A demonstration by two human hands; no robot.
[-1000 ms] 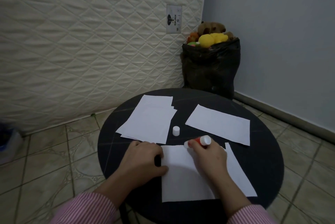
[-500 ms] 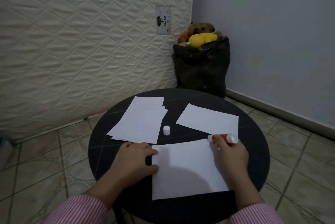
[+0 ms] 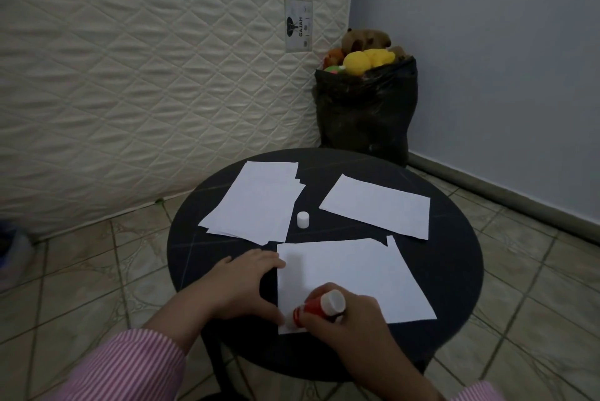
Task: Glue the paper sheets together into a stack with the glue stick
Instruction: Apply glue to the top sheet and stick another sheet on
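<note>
Three lots of paper lie on the round black counter (image 3: 454, 270). The biggest is the loose pile of sheets (image 3: 256, 202) at the far left. A single sheet (image 3: 376, 205) lies at the far right, apart from the pile. The near sheet (image 3: 350, 274) lies in front of the person, with another sheet's edge peeking out on its right side, so a stack looks started. I think the job is at an early part: the near sheet is getting its glue now, and the far pile and the single sheet are not joined on yet.

The left hand (image 3: 246, 287) rests flat with fingers spread and presses on the left edge of the near sheet. The right hand (image 3: 344, 319) curls round the red glue stick (image 3: 316, 306) at the near left corner of that sheet. The stick leans: its long way runs from its tip, down and left on the paper, up to its white end at the right. The little white cap (image 3: 303, 218) stands alone between the pile and the single sheet.
</note>
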